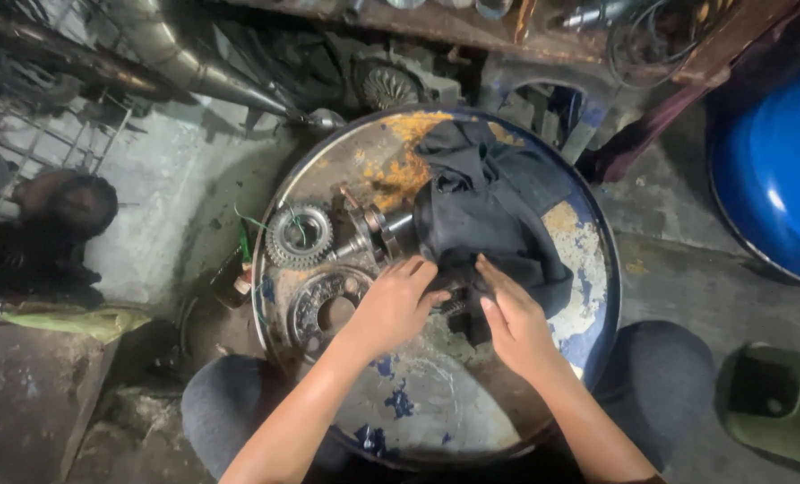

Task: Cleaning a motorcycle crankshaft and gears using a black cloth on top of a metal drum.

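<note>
Kneeling over a rusty blue drum lid, I see both hands on a crumpled black rag near its centre. Left hand pinches the rag's lower edge; right hand grips a small dark part wrapped in it. Left of the rag: toothed gear, shaft assembly, round plate.

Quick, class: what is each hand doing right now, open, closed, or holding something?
Left hand: fingers curled onto a small dark metal part at the edge of the black cloth.
Right hand: pinching the black cloth around that part.
</note>
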